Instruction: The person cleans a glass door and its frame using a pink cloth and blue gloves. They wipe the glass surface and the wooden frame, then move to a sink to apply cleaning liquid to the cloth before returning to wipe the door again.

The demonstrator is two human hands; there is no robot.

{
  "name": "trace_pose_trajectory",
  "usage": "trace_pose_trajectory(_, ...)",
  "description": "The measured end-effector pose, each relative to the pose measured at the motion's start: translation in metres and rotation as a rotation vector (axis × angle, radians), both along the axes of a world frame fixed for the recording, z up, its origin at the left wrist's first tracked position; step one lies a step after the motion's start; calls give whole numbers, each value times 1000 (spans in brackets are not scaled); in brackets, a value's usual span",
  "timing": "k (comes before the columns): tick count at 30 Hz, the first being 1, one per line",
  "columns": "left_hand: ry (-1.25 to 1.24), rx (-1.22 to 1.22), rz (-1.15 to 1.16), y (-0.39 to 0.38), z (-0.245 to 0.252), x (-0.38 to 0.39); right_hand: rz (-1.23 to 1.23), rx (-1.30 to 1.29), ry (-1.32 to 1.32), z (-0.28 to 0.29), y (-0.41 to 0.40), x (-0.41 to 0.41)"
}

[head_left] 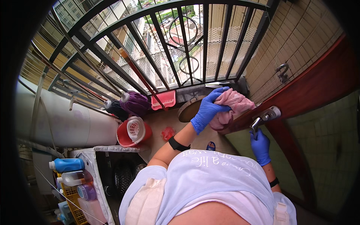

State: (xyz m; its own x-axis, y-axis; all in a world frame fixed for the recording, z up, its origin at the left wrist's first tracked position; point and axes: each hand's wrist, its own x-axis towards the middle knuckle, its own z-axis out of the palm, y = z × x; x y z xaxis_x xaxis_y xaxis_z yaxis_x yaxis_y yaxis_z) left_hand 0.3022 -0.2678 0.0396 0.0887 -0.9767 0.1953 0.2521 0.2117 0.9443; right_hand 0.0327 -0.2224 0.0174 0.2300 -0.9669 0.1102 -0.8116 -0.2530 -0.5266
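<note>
A crumpled pink cloth (234, 101) is gripped in my left hand (209, 108), which wears a blue glove. The cloth hangs by the edge of a red-brown framed door (306, 87) with darker panels. My right hand (260, 146), also in a blue glove, has its fingers around the lower end of the metal lever handle (255, 125) on that door. The handle's round metal plate (274, 112) shows above the hand. Part of the door edge is hidden behind the cloth.
Black railing bars (206, 42) close off the far side. On the floor are a red mop bucket (123, 133), a red dustpan (166, 101), a round brown lid-like object (187, 111) and a red plastic bag (168, 133). Detergent bottles (69, 164) stand atop a covered washing machine (121, 174) at left.
</note>
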Motion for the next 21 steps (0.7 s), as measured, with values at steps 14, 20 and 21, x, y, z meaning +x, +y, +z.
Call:
trace_pose_trajectory(14,-11,1,-514,-112,-3,-15,-282,-1,323,46,2,33)
trace_pose_trajectory(20,-92,14,-661,-128,11,-6,-492,-154,442,39,34,51)
trace_pose_trajectory(21,-76,21,-701,-131,7,-5,-513,-160,448,41,45,58)
